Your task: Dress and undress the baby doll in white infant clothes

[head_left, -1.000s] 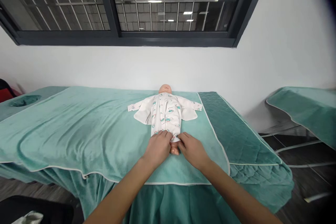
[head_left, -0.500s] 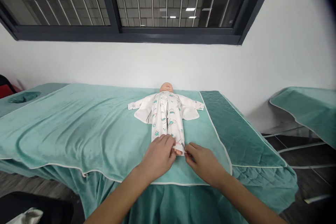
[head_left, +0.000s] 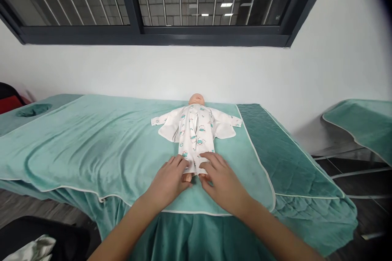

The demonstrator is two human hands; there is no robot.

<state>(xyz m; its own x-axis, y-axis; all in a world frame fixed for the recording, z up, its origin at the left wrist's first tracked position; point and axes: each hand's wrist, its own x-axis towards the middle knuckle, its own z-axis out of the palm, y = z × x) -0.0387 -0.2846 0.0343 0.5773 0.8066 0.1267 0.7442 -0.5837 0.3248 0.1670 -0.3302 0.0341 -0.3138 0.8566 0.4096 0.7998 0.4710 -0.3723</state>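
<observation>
A baby doll [head_left: 196, 100] lies on its back on a teal towel [head_left: 92, 147], head toward the wall. It wears a white patterned romper [head_left: 196, 130] with the sleeves spread out to both sides. My left hand [head_left: 168, 179] rests at the romper's lower left leg, fingers curled against the hem beside a bare doll foot [head_left: 186, 178]. My right hand [head_left: 222, 181] lies over the lower right leg end, fingers stretched onto the fabric.
The towel covers a bed with a darker teal quilted cover [head_left: 275, 147] showing at the right. A second teal-covered bed [head_left: 361, 122] stands at far right. A white wall and a barred dark window [head_left: 183, 4] are behind. White cloth [head_left: 33, 248] lies on the floor at lower left.
Both hands have shifted slightly left along the romper's leg ends. The right hand went from pinching the hem to lying flat on the fabric; a doll foot now shows by the left hand.
</observation>
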